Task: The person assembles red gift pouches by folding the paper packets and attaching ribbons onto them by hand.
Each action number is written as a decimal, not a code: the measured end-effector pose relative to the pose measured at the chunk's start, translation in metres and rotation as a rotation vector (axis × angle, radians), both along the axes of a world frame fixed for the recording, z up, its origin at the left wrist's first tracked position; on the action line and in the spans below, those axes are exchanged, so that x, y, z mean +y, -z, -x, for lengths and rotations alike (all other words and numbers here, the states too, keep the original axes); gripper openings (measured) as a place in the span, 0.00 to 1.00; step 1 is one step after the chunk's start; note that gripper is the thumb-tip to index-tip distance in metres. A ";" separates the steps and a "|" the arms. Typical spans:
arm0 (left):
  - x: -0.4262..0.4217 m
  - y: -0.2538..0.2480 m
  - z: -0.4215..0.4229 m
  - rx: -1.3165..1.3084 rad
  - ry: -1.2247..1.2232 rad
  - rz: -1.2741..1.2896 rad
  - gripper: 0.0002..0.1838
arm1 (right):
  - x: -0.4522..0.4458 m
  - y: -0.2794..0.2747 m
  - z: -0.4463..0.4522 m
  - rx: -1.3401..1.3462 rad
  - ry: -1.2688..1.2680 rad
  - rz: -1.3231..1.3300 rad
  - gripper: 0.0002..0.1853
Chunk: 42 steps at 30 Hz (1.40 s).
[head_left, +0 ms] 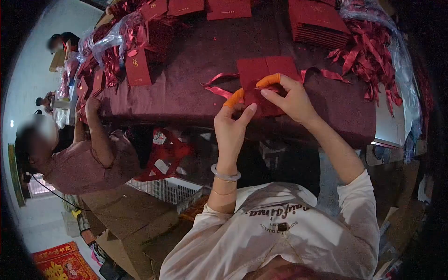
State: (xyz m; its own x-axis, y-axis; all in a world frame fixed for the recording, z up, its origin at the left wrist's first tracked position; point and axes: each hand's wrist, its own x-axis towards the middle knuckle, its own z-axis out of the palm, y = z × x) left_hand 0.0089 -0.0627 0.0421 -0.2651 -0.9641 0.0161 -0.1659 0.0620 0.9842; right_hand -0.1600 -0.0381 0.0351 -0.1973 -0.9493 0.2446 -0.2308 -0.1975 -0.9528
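A dark red folded card (280, 67) lies near the front edge of the cloth-covered table, with red ribbon (218, 88) running out from both its sides. My left hand (232, 123) is at the card's left edge, an orange cover on its index finger, thumb and finger closed at the card and ribbon. Over the middle of the card, my right hand (291, 100), also with an orange-covered index finger, pinches something small that I cannot make out.
Stacked red cards (317, 23) and a heap of red ribbons (368, 60) lie at the back right. More cards and ribbons lie at the back left. A co-worker (88, 161) sits at the left, hands at the table edge. Cardboard (130, 214) stands below.
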 end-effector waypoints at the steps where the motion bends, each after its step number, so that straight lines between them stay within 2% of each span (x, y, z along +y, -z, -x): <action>1: -0.001 0.004 -0.002 -0.020 0.008 -0.011 0.23 | 0.001 -0.001 -0.001 -0.020 0.005 -0.038 0.10; 5: 0.000 0.011 -0.002 0.064 -0.023 -0.018 0.21 | 0.002 0.003 0.002 -0.017 -0.029 0.005 0.10; 7: 0.002 0.003 -0.001 0.126 -0.026 -0.142 0.19 | 0.003 0.002 0.003 0.202 -0.049 0.111 0.09; 10: 0.008 -0.001 0.002 0.217 -0.062 -0.250 0.17 | 0.004 0.004 0.000 0.314 -0.051 0.253 0.08; 19: 0.008 0.010 -0.003 0.287 -0.033 -0.284 0.18 | 0.005 0.003 -0.006 0.590 -0.063 0.232 0.08; 24: 0.008 0.012 -0.006 0.282 0.002 -0.276 0.20 | 0.003 0.004 -0.006 0.537 -0.069 0.182 0.08; 27: 0.011 0.013 -0.003 0.341 0.025 -0.250 0.21 | 0.002 0.010 -0.007 0.683 0.038 0.394 0.07; 28: 0.013 0.015 -0.003 0.353 0.014 -0.239 0.21 | 0.002 0.012 -0.005 0.688 0.039 0.390 0.07; 31: 0.014 0.019 -0.005 0.404 0.015 -0.230 0.20 | 0.007 0.006 -0.007 0.517 0.000 0.360 0.09; 36: 0.012 0.017 -0.003 0.406 -0.029 -0.266 0.16 | 0.006 0.007 -0.006 0.489 0.032 0.377 0.09; 42: 0.012 0.020 0.001 0.443 -0.059 -0.267 0.18 | 0.005 0.006 -0.005 0.509 -0.021 0.333 0.10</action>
State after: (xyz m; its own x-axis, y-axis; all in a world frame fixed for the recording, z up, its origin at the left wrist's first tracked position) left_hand 0.0081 -0.0511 0.0222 -0.2332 -0.9632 -0.1340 0.2748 -0.1974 0.9410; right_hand -0.1553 -0.0329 0.0289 0.0399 -0.8079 0.5880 -0.6340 -0.4753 -0.6100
